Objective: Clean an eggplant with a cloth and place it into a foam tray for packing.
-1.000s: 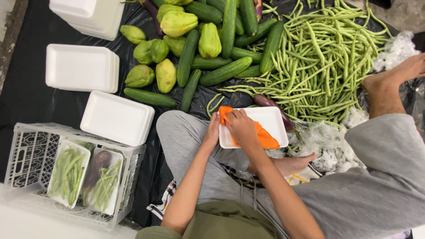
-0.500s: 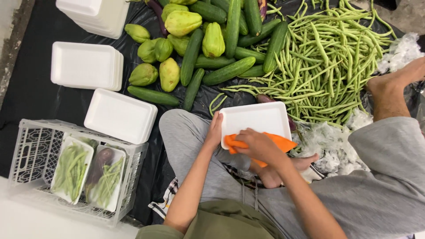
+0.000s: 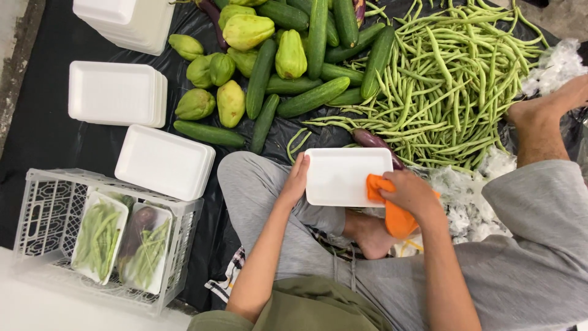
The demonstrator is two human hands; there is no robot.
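Two packed trays of green beans (image 3: 98,236) lie in a white plastic crate (image 3: 37,208), far left of the white foam tray (image 3: 343,175) that serves as landmark here. One of the two also holds a dark eggplant. Left of the foam tray and just above the crate sits a stack of empty trays (image 3: 164,160), with a second stack (image 3: 113,92) beyond it. Black plastic sheeting (image 3: 43,141) covers the floor beneath all items. Above and left of the foam tray lie pale green chayotes (image 3: 229,101) and dark cucumbers (image 3: 260,76). The left hand (image 3: 295,181) grips the foam tray's left edge, fingers curled around it; the tray rests over the seated person's grey-trousered lap. At the tray's right edge, the right hand (image 3: 407,193) is closed on an orange cloth (image 3: 395,214), pressing it against the tray's corner. Above and right of the tray lies a loose heap of long green beans (image 3: 453,79). Crumpled clear plastic (image 3: 465,196) lies right of the tray, beside a bare foot (image 3: 539,113).
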